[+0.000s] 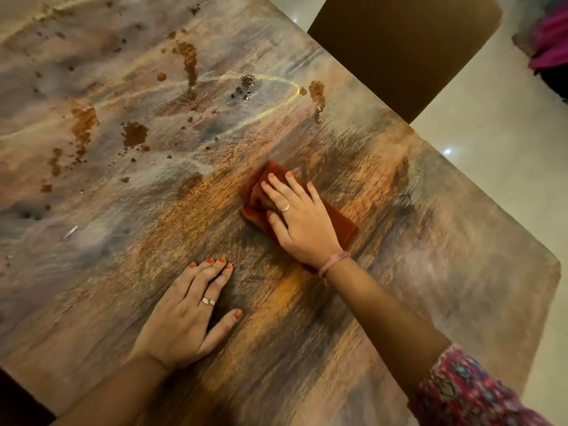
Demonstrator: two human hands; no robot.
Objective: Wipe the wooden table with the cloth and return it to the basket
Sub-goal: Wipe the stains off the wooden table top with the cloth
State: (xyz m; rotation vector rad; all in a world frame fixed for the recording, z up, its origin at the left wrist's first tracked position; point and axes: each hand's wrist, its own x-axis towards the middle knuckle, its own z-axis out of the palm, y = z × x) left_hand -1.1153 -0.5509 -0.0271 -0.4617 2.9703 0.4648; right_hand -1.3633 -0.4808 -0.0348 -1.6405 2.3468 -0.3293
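A wooden table (445, 256) with a streaky grain fills the view. A folded red cloth (342, 224) lies flat on it, right of centre. My right hand (299, 215) presses down on the cloth with fingers spread, covering most of it. My left hand (187, 315) rests flat on the bare wood nearer to me, fingers together, holding nothing. Brown spots and smears (133, 133) mark the table's far left part, with yellowish wipe streaks (285, 84) among them. No basket is in view.
A brown chair back (402, 47) stands against the table's far edge. Pale tiled floor (491, 167) runs along the right. Something pink (550, 41) lies on the floor at the far right. The table's rounded corner (550, 269) is at the right.
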